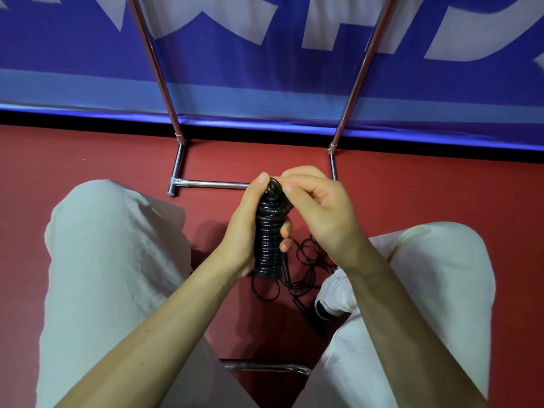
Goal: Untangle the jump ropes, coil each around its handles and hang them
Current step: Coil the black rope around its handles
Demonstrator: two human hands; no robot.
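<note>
Above the tangled rope (pixel 306 266) on the red floor (pixel 88 154), the left hand (pixel 244 231) grips a coiled black jump rope (pixel 269 234) upright while the right hand (pixel 318 207) pinches its top loop.

Glossy black rope (pixel 268 231), chrome rack (pixel 217 184)

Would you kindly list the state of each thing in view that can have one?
Coiled jump rope: wound tightly around its handles, held upright.
Left hand: grips the coil's body.
Right hand: pinches the rope at the coil's top.
Second jump rope: loose, tangled on the red floor.
Metal rack: standing; nothing visibly hung on it.
</note>
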